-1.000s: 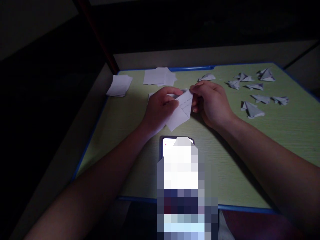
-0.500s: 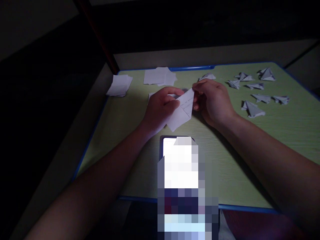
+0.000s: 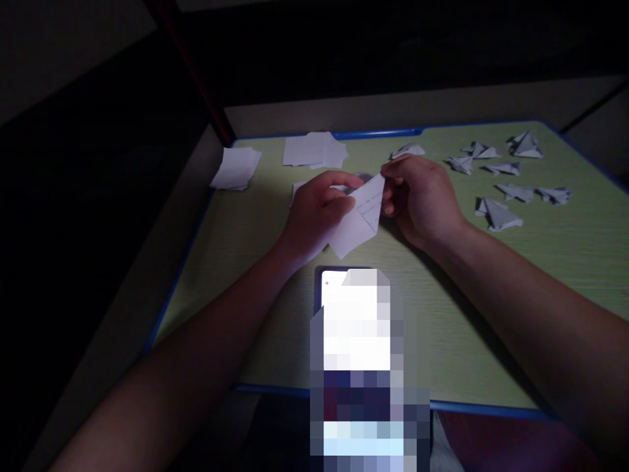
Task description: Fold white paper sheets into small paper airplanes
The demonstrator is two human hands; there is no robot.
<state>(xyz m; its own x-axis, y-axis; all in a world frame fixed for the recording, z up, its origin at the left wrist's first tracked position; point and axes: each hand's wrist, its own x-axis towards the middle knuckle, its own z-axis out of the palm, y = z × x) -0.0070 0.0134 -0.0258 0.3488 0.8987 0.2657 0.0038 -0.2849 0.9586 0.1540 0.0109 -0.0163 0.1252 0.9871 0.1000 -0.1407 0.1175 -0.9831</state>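
Note:
A partly folded white paper (image 3: 361, 219) is held above the middle of a green table (image 3: 236, 262) with a blue rim. My left hand (image 3: 317, 213) grips the paper's left side with curled fingers. My right hand (image 3: 420, 196) pinches its upper right corner between thumb and fingers. The paper's lower point hangs toward me. The room is dim.
Several folded paper figures (image 3: 496, 215) lie at the table's right back. Two stacks of flat white sheets (image 3: 236, 167) (image 3: 314, 149) sit at the back left. A lit phone (image 3: 354, 328) lies near the front edge. A dark red post (image 3: 196, 72) rises behind the table.
Both hands have stayed nearly in place. The paper's upper right corner has shifted slightly up and right under my right fingers.

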